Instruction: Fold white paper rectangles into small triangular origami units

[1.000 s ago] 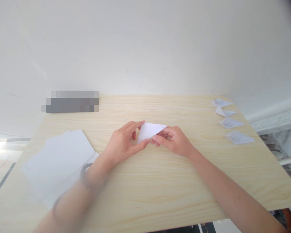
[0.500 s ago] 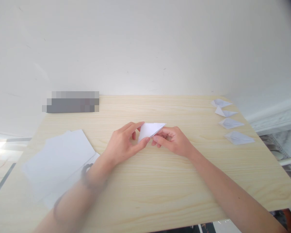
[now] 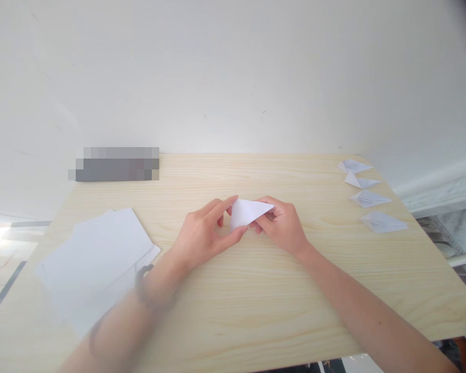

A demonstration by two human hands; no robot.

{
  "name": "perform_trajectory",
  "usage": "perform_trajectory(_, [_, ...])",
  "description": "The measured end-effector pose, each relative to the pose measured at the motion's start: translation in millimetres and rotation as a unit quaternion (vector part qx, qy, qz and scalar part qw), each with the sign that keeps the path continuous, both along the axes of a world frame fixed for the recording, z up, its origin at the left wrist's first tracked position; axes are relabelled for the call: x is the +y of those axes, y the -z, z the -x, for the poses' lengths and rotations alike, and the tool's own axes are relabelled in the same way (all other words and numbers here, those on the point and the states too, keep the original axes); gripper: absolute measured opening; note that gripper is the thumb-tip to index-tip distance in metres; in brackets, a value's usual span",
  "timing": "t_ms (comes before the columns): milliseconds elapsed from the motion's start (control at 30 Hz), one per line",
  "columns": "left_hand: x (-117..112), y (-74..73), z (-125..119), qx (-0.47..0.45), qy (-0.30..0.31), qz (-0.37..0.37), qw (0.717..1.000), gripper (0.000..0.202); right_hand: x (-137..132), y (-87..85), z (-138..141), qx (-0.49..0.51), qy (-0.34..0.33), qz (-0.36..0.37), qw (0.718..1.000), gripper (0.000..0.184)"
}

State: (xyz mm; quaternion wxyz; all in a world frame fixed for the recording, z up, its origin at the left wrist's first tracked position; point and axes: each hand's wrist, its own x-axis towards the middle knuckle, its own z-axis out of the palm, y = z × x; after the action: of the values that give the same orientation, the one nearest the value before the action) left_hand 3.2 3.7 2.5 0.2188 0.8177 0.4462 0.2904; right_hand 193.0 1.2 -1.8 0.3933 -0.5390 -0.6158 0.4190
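Note:
A small folded white paper triangle (image 3: 248, 211) is held just above the middle of the light wooden table (image 3: 256, 300). My left hand (image 3: 205, 233) pinches its left end between thumb and forefinger. My right hand (image 3: 281, 225) grips its right side, fingers curled round the lower edge. The triangle's point sticks out to the right over my right fingers. A dark band sits on my left wrist.
A loose stack of white sheets (image 3: 97, 259) lies at the front left. Several folded white paper pieces (image 3: 368, 198) lie in a row along the right edge. A blurred grey block (image 3: 116, 165) rests at the back left against the white wall.
Both hands and the paper have shifted slightly to the right. The triangle looks shorter and more tightly folded, and my right fingers have closed further over it.

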Motion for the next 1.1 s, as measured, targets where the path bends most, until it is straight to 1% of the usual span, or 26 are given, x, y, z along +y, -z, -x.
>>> perform_trajectory(100, [0,0.2,0,0.000,0.006,0.019,1.000,0.045,-2,3.7,1,-0.024,0.047,-0.040,0.998,0.008])
perform_trajectory(200, [0,1.3,0,-0.008,0.012,0.036,0.999,0.047,-3,5.4,2,-0.046,0.060,-0.083,0.994,0.010])
perform_trajectory(300, [0,2.8,0,-0.002,0.009,0.038,0.999,0.049,-2,5.3,3,-0.049,0.043,-0.091,0.994,0.013])
perform_trajectory(400, [-1,2.8,0,0.006,0.007,0.033,0.999,0.051,-2,4.5,2,-0.063,0.008,-0.068,0.996,0.012])
perform_trajectory(467, [-2,1.8,-1,0.012,0.010,0.029,0.999,0.052,-2,4.5,2,-0.077,-0.003,-0.059,0.995,0.011])
perform_trajectory(600, [-3,0.3,-3,0.039,0.006,0.006,0.999,0.055,-2,6.1,2,-0.090,-0.006,-0.072,0.993,0.013])
perform_trajectory(667, [-3,0.5,-4,0.046,-0.004,-0.006,0.999,0.053,-2,6.9,2,-0.094,-0.004,-0.082,0.992,0.014])
perform_trajectory(733, [-3,0.5,-5,0.044,-0.009,-0.002,0.999,0.050,-2,7.1,2,-0.095,0.006,-0.103,0.990,0.012])
perform_trajectory(867, [-3,-1.9,-5,0.013,-0.003,0.037,0.999,0.041,-2,6.2,2,-0.091,0.040,-0.146,0.984,0.010])
perform_trajectory(933, [-2,-3.7,-3,-0.007,0.006,0.060,0.998,0.042,-3,6.5,2,-0.084,0.047,-0.155,0.983,0.012])
perform_trajectory(1033, [-1,-6.5,0,-0.041,0.031,0.108,0.993,0.051,-5,8.2,2,-0.073,0.040,-0.186,0.979,0.019])
perform_trajectory(1100, [-1,-8.7,1,-0.100,0.048,0.164,0.980,0.047,-6,9.4,2,-0.074,0.029,-0.226,0.971,0.022])
